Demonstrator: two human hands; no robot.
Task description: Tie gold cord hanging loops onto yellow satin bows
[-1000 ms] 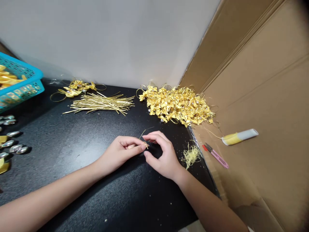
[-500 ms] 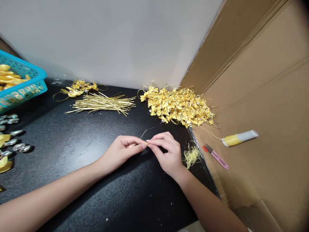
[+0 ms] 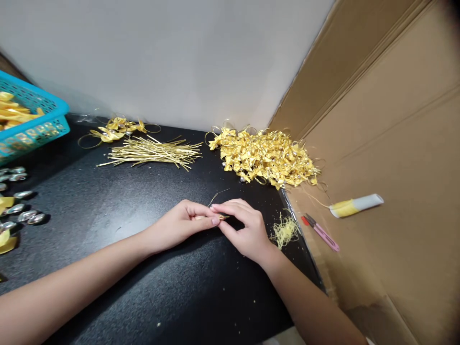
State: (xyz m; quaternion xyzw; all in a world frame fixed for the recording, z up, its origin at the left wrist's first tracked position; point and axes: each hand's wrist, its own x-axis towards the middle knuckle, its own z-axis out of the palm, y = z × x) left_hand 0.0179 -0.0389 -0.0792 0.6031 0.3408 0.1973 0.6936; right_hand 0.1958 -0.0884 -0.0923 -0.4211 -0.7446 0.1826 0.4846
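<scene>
Above the middle of the black table, my left hand (image 3: 190, 218) and my right hand (image 3: 244, 227) meet at the fingertips. Between them is a small gold cord (image 3: 223, 217), mostly hidden by the fingers. My left thumb and forefinger pinch it, and the right thumb and fingers close on it from the other side. A thin loose end (image 3: 217, 195) sticks up behind the fingers. Further back lie a bundle of gold cord pieces (image 3: 154, 152) and a large heap of yellow ribbon bows (image 3: 266, 155) with gold loops and silver beads.
A blue basket (image 3: 53, 108) with yellow ribbon pieces stands at the left. Silver beads (image 3: 27, 216) lie in front of it. Thread scraps (image 3: 285, 231) sit by the right table edge. Pink thread snips (image 3: 323, 235) and a thread tube (image 3: 355, 205) lie on cardboard. Several bows (image 3: 118, 128) rest behind the cords.
My right fingertips have shifted slightly left, overlapping the left fingers more. A bit of gold now shows between thumb and fingers. The surrounding piles look the same.
</scene>
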